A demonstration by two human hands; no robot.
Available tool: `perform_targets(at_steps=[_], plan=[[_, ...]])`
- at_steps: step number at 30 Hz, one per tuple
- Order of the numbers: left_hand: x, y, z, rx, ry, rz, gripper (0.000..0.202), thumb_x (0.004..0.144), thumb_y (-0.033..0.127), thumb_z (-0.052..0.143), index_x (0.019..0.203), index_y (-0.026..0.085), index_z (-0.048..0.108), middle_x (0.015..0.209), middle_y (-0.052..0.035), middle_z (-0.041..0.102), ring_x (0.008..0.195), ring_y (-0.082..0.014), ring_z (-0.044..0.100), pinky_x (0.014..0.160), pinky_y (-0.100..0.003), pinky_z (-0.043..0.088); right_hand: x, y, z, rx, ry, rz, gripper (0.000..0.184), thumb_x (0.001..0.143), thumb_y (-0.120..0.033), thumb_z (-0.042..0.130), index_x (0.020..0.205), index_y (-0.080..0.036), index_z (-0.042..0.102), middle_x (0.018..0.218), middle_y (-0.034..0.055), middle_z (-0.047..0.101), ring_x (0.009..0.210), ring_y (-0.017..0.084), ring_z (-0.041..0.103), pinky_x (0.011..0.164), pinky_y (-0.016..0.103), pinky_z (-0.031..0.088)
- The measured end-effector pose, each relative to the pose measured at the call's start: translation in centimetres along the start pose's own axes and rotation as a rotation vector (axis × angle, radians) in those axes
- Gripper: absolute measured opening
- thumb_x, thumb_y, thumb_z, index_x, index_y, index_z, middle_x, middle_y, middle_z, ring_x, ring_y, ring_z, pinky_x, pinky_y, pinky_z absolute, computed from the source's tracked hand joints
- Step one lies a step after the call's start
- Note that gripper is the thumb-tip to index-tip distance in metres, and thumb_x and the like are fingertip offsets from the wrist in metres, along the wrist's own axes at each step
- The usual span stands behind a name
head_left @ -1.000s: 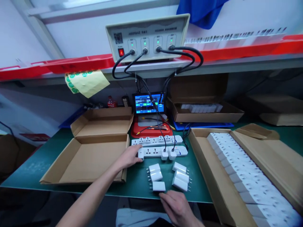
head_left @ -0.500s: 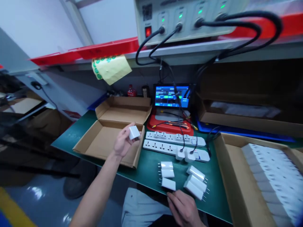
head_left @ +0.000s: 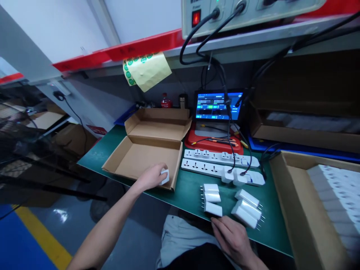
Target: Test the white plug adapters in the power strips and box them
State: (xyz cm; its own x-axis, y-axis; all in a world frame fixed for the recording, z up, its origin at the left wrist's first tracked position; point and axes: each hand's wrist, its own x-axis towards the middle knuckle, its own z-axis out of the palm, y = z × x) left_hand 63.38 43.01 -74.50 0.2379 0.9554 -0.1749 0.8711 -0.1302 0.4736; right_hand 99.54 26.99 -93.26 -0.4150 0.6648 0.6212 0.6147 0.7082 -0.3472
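My left hand [head_left: 153, 177] is closed around a white plug-in charger [head_left: 165, 177] low in the near right corner of an open cardboard box [head_left: 132, 155]. I cannot make out whether the charger touches the box floor. My right hand [head_left: 232, 238] rests at the table's front edge with its fingers drawn together, and nothing shows in them. Just beyond its fingertips lies a white charger [head_left: 213, 209], in a short column with others whose prongs point left. To the right is a second group of chargers [head_left: 247, 212], prongs pointing right.
Two white power strips [head_left: 201, 168] lie behind the chargers, with two plugged-in adapters [head_left: 239, 177] on the nearer one. A lit screen [head_left: 219, 106] stands behind a red tray [head_left: 197, 143]. A deep carton [head_left: 292, 210] with rows of white units is on the right. Black cables [head_left: 222, 75] hang from the shelf.
My left hand has lowered the charger from above the box's right side into its near right corner. My right hand stays at the table edge. The view has shifted.
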Motion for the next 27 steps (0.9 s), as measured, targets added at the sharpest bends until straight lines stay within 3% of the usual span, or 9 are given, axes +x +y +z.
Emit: perform_targets(at_steps=[2,5,8,10,12,15,20,24,27], plan=[[0.1,0.5,0.3,0.063,-0.094,0.059,0.034,0.103,0.044,0.054,0.100,0.024,0.081,0.098,-0.0134,0.084,0.095,-0.0347,0.078,0.090,-0.040,0.053,0.6,-0.5,-0.3,-0.029,0.003,0.022,0.022,0.108,-0.013,0.066,0.125,-0.019,0.078,0.091,0.0066,0.077,0.076,0.017,0.069,0.066,0.029,0.052],[0.2,0.6,0.6,0.033,-0.206,0.150,0.055,0.111,0.058,0.037,0.088,0.025,0.074,0.092,-0.0112,0.082,0.091,-0.0328,0.077,0.088,-0.039,0.053,1.4,-1.4,-1.1,-0.098,0.021,0.027,0.019,0.109,-0.015,0.066,0.124,-0.018,0.078,0.085,0.0040,0.073,0.071,0.015,0.065,0.065,0.029,0.048],[0.1,-0.1,0.7,-0.026,-0.224,0.197,0.058,0.110,0.067,0.040,0.112,0.023,0.078,0.110,-0.0115,0.084,0.104,-0.0342,0.078,0.094,-0.040,0.055,2.4,-2.2,-2.5,-0.163,0.069,0.016,0.018,0.108,-0.014,0.068,0.122,-0.018,0.078,0.089,0.0056,0.076,0.073,0.016,0.065,0.067,0.030,0.049],[-0.3,-0.8,1.0,-0.044,-0.258,0.237,0.062,0.099,0.071,0.065,0.139,0.024,0.073,0.129,-0.0124,0.083,0.116,-0.0366,0.077,0.100,-0.041,0.057,3.2,-2.4,-3.7,-0.200,0.073,0.027,0.018,0.107,-0.013,0.069,0.121,-0.019,0.079,0.096,0.0077,0.079,0.078,0.017,0.069,0.070,0.031,0.050],[-0.8,-1.2,1.4,-0.041,-0.269,0.262,0.088,0.080,0.058,0.092,0.156,0.026,0.062,0.144,-0.0142,0.077,0.129,-0.0396,0.074,0.107,-0.043,0.057,4.0,-2.4,-4.8,-0.234,0.051,0.034,0.017,0.107,-0.013,0.069,0.119,-0.019,0.080,0.101,0.0087,0.081,0.083,0.018,0.071,0.072,0.031,0.051],[-1.4,-1.4,2.4,-0.035,-0.183,0.245,0.105,0.071,0.030,0.099,0.165,0.027,0.051,0.158,-0.0177,0.067,0.142,-0.0417,0.068,0.116,-0.047,0.055,5.2,-1.9,-5.8,-0.274,0.034,0.016,0.014,0.108,-0.015,0.070,0.115,-0.020,0.081,0.104,0.0093,0.082,0.087,0.019,0.073,0.075,0.031,0.052],[-1.3,-0.5,3.1,0.044,-0.148,0.323,0.090,0.087,0.020,0.087,0.167,0.036,0.049,0.163,-0.0142,0.061,0.139,-0.0384,0.071,0.114,-0.047,0.057,7.0,-1.2,-6.0,-0.307,-0.019,0.027,0.016,0.110,-0.019,0.067,0.115,-0.021,0.083,0.107,0.0103,0.083,0.091,0.021,0.074,0.078,0.032,0.054],[-0.9,0.0,3.5,0.175,-0.175,0.349,0.054,0.097,0.024,0.077,0.149,0.028,0.063,0.146,-0.0149,0.071,0.126,-0.0383,0.077,0.107,-0.048,0.061,7.6,-1.5,-6.1,-0.318,-0.112,0.058,0.019,0.112,-0.024,0.064,0.119,-0.021,0.082,0.114,0.0111,0.083,0.092,0.021,0.074,0.077,0.032,0.055],[-1.1,0.0,3.7,0.240,-0.147,0.343,0.056,0.099,0.022,0.075,0.153,0.028,0.061,0.148,-0.0157,0.072,0.120,-0.0372,0.080,0.103,-0.047,0.062,7.5,-2.2,-5.9,-0.352,-0.204,0.088,0.020,0.113,-0.030,0.064,0.122,-0.022,0.080,0.121,0.0125,0.081,0.097,0.023,0.073,0.078,0.035,0.055]])
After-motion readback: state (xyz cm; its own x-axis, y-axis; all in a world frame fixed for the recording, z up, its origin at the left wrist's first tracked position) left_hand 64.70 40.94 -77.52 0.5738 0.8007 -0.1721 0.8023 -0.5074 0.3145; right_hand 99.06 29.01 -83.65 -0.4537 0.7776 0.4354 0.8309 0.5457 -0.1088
